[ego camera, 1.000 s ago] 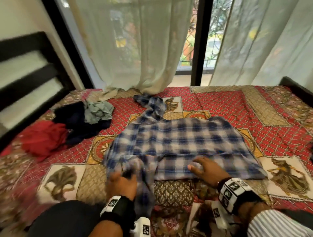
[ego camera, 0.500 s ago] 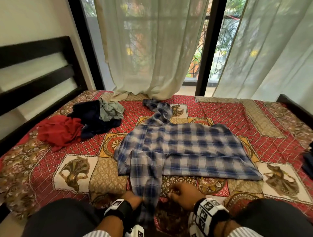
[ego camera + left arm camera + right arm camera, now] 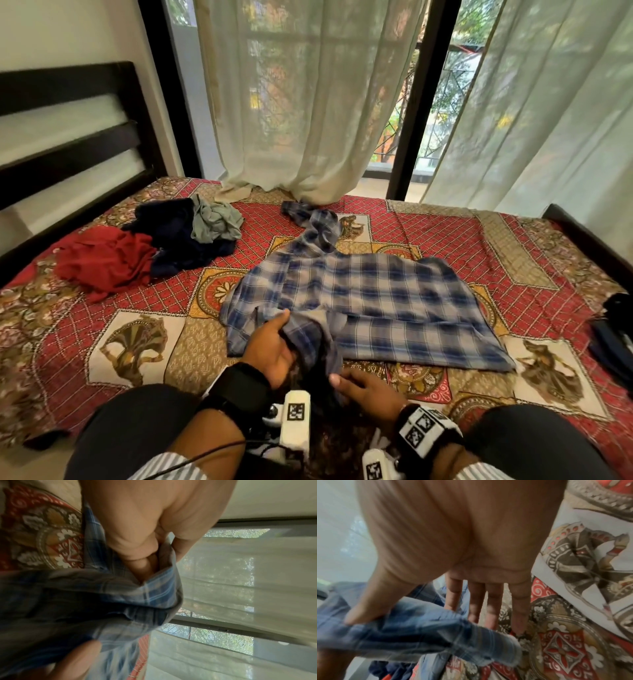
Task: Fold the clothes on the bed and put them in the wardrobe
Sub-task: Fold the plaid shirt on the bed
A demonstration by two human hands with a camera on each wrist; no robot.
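A blue plaid shirt (image 3: pixel 370 301) lies spread flat in the middle of the patterned bedspread (image 3: pixel 445 240). Its far sleeve trails toward the curtain; its near sleeve (image 3: pixel 315 346) runs toward me. My left hand (image 3: pixel 270 346) grips the bunched upper part of that near sleeve (image 3: pixel 106 601), fingers curled into the cloth. My right hand (image 3: pixel 363 383) is at the cuff end near the bed's front edge. In the right wrist view the cuff (image 3: pixel 436 632) passes between my thumb and straight fingers (image 3: pixel 520 608), which reach the bedspread.
A red garment (image 3: pixel 102 260), a dark navy one (image 3: pixel 181 236) and a grey-green one (image 3: pixel 215 222) are heaped at the left. A dark item (image 3: pixel 613 339) lies at the right edge. The black headboard (image 3: pixel 68 137) is left, sheer curtains (image 3: pixel 308 102) behind.
My left hand has slid up the near sleeve from the cuff toward the shirt's body and lifted the cloth. My right hand stays at the cuff. The head view has tilted up.
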